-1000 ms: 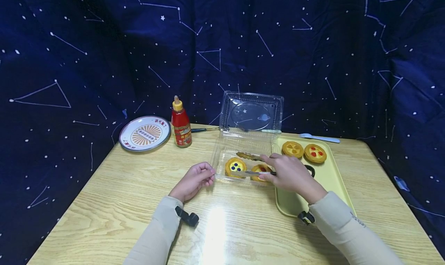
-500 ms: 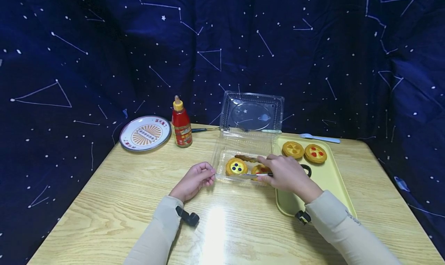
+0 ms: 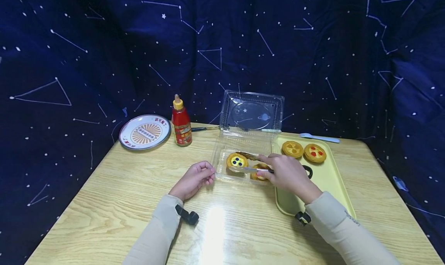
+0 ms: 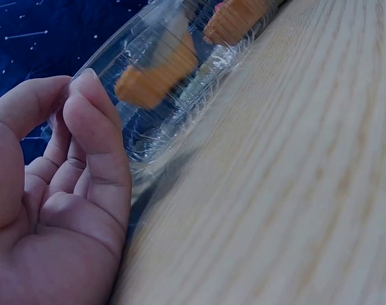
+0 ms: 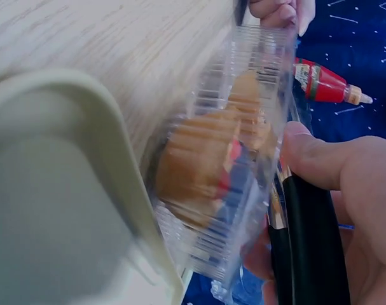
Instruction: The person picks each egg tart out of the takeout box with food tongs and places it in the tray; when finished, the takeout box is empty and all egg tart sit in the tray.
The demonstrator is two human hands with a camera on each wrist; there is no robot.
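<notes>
My left hand (image 3: 194,179) pinches the near left corner of a clear plastic clamshell box (image 3: 243,139), thumb and fingertip on its rim in the left wrist view. In my right hand (image 3: 290,176) is a pair of black-handled tongs (image 3: 248,169). Their two arms reach over the box, one on the far side and one on the near side of an egg tart (image 3: 237,159) with dark blue dots. Beside it, partly under the tongs and right hand, another tart (image 5: 193,165) with red topping sits in the box.
A yellow tray (image 3: 313,184) with two tarts (image 3: 292,149) adjoins the box's right side. The box's lid (image 3: 252,110) stands up behind. Left of it are a red sauce bottle (image 3: 182,129) and a round plate (image 3: 126,131). A light blue fork (image 3: 320,138) lies behind the tray.
The tongs dipped, and now their near arm shows higher, across the blue-dotted tart's front. That tart has shifted slightly up and right. The left hand stays at the box corner.
</notes>
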